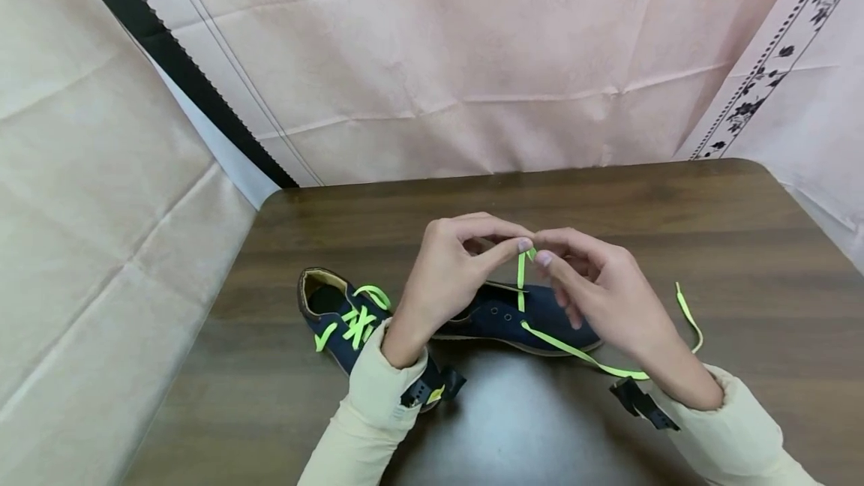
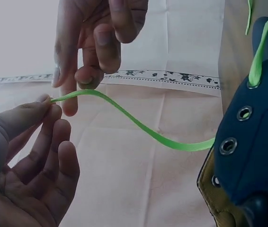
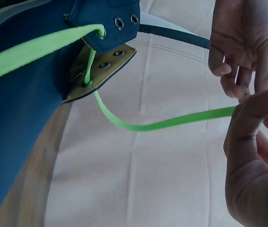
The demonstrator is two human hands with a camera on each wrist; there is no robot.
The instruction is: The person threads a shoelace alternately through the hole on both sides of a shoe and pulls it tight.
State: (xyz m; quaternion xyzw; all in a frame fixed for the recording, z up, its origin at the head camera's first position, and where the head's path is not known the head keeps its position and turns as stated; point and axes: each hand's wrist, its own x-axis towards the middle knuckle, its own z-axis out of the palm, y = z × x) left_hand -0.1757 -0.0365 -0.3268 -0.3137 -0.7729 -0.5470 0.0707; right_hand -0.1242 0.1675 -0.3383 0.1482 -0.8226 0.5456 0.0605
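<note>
Laced shoe: a navy shoe [image 1: 339,325] stands on the wooden table [image 1: 216,396] at 8 o'clock from the left hand [image 1: 442,276], its mouth at its 10 o'clock end showing a tan lining and a dark interior; its bright green lacing [image 1: 360,327] crosses over the front.
Half-threaded shoe: a second navy shoe [image 1: 489,330] sits just below the hands, toe towards 3 o'clock, its heel end and part of its mouth hidden behind the left hand.
Eyelets: the green lace [image 3: 146,127] fills the toe-end holes, and two metal eyelets [image 2: 228,146] further back on the same flap show open holes.
Lace and hands: one length rises from the shoe at 12 o'clock to the meeting fingertips; the other runs out at 4 o'clock, passes by the right wrist and curls up to a loose tip at 3 o'clock from the right hand [image 1: 601,287].
Shoe and hands: it lies at 4 o'clock from the left hand, 8 o'clock from the right.
Left hand: thumb and forefinger pinched together on the lace's end, other fingers loosely bent.
Right hand: loosely bent, thumb and forefinger parted beside the left fingertips; whether it touches the lace cannot be told.
Backdrop: pale creased fabric [image 1: 506,43] hangs beyond the table's 12 o'clock edge.
</note>
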